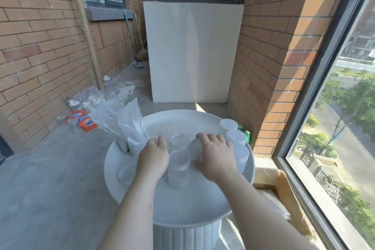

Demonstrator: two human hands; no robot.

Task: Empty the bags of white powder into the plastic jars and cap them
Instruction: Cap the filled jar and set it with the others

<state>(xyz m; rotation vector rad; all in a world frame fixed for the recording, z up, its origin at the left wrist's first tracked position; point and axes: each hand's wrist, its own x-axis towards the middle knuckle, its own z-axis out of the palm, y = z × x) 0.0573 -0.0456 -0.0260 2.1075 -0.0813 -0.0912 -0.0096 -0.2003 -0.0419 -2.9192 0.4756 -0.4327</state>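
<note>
Right hand curves down over a clear jar: fingers draped across its top & far side, thumb against the near side, a loose claw grip round it. Left hand is knuckles-up w/ fingers bent downward & hidden behind the back of the hand; can't tell whether they hold anything. It sits just beside the bottoms of the powder bags, which stand leaning at the left rim of the tray table, tops splayed out past the edge. Btwn the two hands stand 2 open, empty jars in a line: far jar & near jar, the near one touching or just beside the left hand. Three white-topped jars sit in a row along the right rim, just beyond the right hand. A loose lid lies flat on the tray table, left of the left wrist. On the floor at left: orange detergent packs w/ clear plastic litter nearby.
</note>
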